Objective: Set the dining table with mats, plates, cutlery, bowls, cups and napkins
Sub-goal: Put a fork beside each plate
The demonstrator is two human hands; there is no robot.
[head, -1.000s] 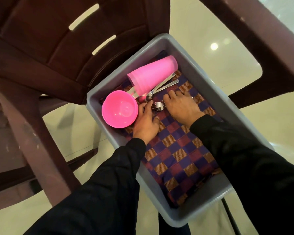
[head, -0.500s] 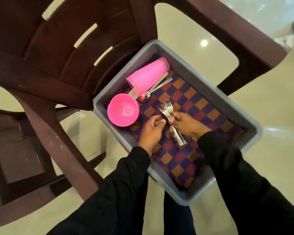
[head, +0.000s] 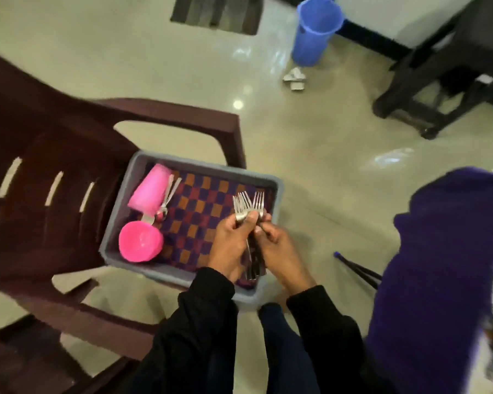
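Glossy pale floor tiles (head: 310,155) fill most of the view, with a blue bucket (head: 316,31) standing far beyond the hands, some crumpled paper (head: 295,79) at its foot, and a dark stool (head: 450,66) off to the far right. A brown plastic chair (head: 54,180) sits to the left of the hands and carries a grey bin (head: 195,163) on its seat.

Both hands hover over the bin's near right corner, sharing a bundle of forks (head: 248,207) with tines fanned upward. The left hand (head: 232,247) is curled round the handles; the right hand (head: 279,254), just beside it and touching the bundle, pinches the same handles near the necks.

Left of the hands, in the bin, lie stacked pink cups (head: 150,187) on their side, a pink bowl (head: 140,241) and some spoons (head: 167,200), all resting on a checked mat (head: 199,211).

Judging from this, the job is at an early to middle stage: cutlery is only now being gathered, and cups, bowl, spoons and at least one mat are not yet laid out. Only a blurred edge shows at the far right beyond a purple cloth (head: 439,265), so I cannot tell what is already set.
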